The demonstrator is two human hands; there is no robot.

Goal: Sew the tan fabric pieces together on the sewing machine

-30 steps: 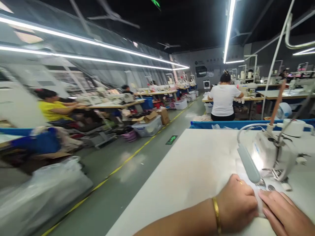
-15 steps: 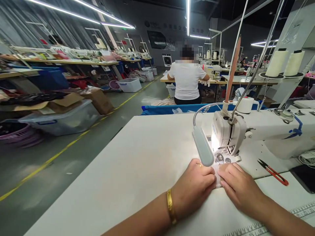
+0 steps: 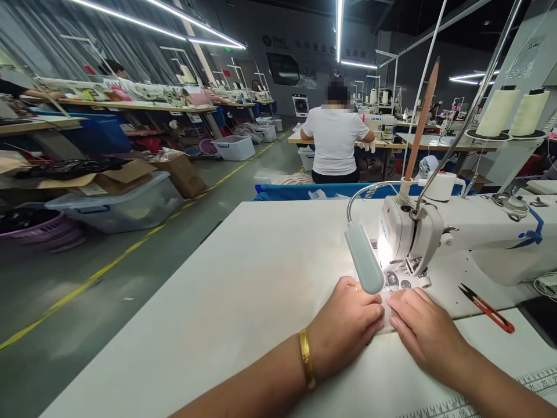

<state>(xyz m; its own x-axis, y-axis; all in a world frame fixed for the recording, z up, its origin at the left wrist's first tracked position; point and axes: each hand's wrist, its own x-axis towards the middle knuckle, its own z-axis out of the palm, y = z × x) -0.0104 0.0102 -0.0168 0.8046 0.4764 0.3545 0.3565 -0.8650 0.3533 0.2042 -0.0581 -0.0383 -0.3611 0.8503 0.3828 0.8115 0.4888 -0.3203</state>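
Observation:
A small piece of thin whitish fabric lies in front of the needle area of a white sewing machine. On its left side my left hand, with a ring and a gold bracelet at the wrist, is closed with bent fingers on the fabric. My right hand pinches the fabric from the right, its fingertips close to the left ones. A grey lamp head on a bent metal neck hangs just above the left fingers and lights the presser foot area. The fabric's edges are mostly hidden by my fingers.
Red-handled thread snips and a dark phone lie to the right. A clear ruler is at the front edge. Thread cones stand behind the machine. A person in a white shirt sits ahead, facing away. Boxes and bins line the left floor.
The view has shifted slightly, so the scene sits a little further right. Both hands keep nearly the same place and hold on the fabric.

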